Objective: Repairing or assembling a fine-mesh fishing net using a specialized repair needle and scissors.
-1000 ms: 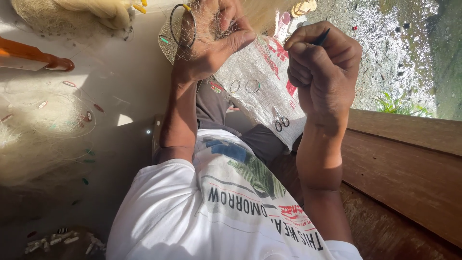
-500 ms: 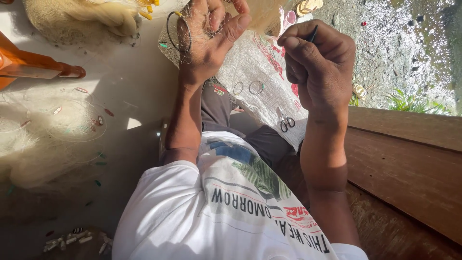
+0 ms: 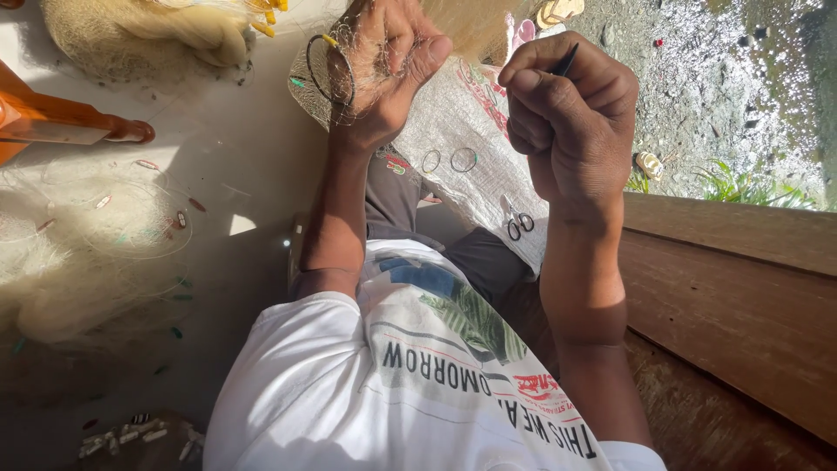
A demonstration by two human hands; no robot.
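Pale netting (image 3: 384, 61) is bunching in the gripping left hand (image 3: 384, 74); the right hand (image 3: 571, 113), level beside it, is pinching what seems a dark needle (image 3: 567, 59).

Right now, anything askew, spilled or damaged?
Nothing looks damaged. Left hand holds fine net with a dark ring; right hand pinches a thin dark tool. Small bits lie scattered on the floor, near a loose net pile.

Both arms reach forward, left hand (image 3: 384, 74) clenched with fingers curled, right hand (image 3: 571, 113) fisted alongside.
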